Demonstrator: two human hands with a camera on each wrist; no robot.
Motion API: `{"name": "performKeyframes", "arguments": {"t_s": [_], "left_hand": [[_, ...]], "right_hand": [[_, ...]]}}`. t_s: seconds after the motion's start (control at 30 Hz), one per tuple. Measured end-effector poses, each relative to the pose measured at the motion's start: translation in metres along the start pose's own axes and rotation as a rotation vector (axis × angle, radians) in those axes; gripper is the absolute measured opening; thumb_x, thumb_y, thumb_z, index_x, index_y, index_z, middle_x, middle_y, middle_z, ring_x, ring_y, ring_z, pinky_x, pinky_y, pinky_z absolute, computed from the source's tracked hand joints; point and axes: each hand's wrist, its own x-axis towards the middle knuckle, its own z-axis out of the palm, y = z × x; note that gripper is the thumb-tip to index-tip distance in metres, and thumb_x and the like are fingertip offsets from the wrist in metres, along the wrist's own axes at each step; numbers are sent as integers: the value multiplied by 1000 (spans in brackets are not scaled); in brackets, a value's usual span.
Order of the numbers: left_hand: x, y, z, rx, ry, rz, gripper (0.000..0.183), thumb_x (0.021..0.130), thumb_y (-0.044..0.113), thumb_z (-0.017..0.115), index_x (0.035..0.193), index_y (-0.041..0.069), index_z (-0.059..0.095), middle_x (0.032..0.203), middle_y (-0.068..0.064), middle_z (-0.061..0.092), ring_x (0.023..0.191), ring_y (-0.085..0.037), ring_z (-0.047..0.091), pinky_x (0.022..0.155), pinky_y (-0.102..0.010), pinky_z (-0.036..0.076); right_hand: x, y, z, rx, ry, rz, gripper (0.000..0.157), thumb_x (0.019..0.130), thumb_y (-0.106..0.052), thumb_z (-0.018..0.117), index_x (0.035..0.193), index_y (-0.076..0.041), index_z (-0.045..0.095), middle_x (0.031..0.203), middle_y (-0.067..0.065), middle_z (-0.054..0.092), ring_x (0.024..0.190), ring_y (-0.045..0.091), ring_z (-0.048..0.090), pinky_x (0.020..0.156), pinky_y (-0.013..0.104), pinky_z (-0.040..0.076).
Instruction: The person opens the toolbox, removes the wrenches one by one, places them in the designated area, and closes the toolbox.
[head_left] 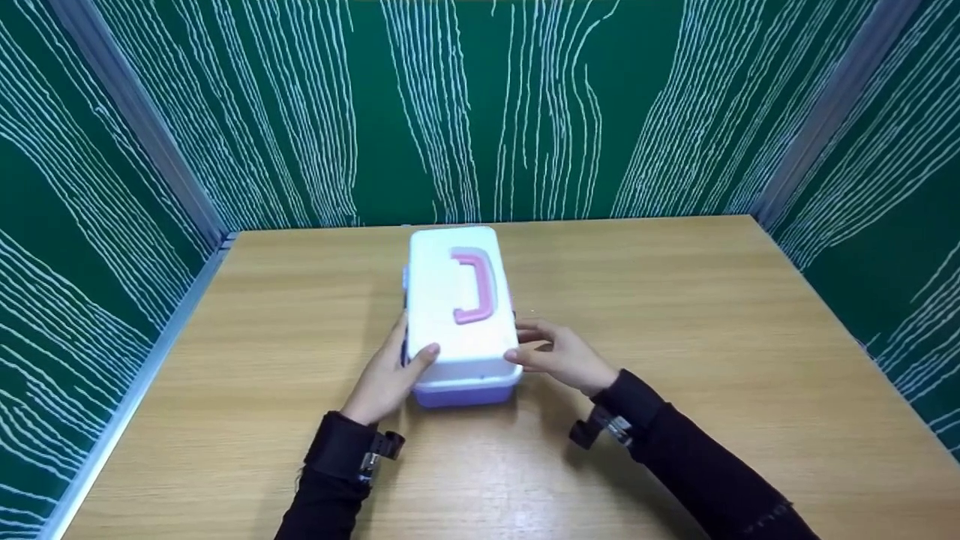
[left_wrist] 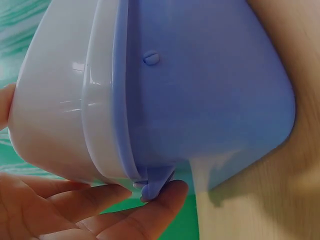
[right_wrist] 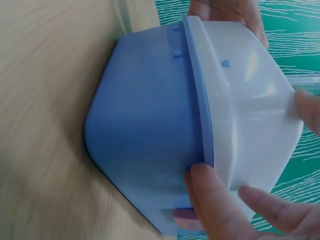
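A plastic storage box with a white lid and a blue-purple base stands upright on the table, its lid down. On top of the lid lies a pink carry handle. My left hand holds the near left side, thumb on the lid's edge. Its fingertips meet a blue tab at the seam in the left wrist view. At the near right corner, my right hand has its thumb on the lid and fingers along the side. A pink latch shows beside those fingers in the right wrist view.
The wooden table reaches back to green walls with wavy white lines. Grey metal posts stand at the back corners. A small camera is strapped to each dark-sleeved wrist.
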Motion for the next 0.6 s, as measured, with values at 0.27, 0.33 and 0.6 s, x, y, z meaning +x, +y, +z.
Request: {"name": "performKeyframes", "arguments": {"t_s": [0.27,0.33,0.6], "left_hand": [[-2,9,13,-15,-47,13,88,96,51,54,158,9,7,164,-14,12,150,-33,18,122,-49,16],[-2,10,16,-20,-56,13,88,96,51,54,158,9,8,164,-15,12,150,-32,17,123,-48,16],[-3,13,24,-10,-95,48,88,95,52,54,158,9,9,164,-14,13,150,-31,17,123,-48,15]], "right_hand": [[-19,6,-14,4,15,38,74,88,-24,73,146,6,37,132,30,50,100,22,64,94,44,55],[-23,7,-16,16,11,29,75,88,-22,73,146,8,36,129,30,51,97,19,64,93,42,56],[-36,19,-27,54,-3,1,70,88,-16,72,142,11,36,125,31,52,96,18,66,91,43,56]]}}
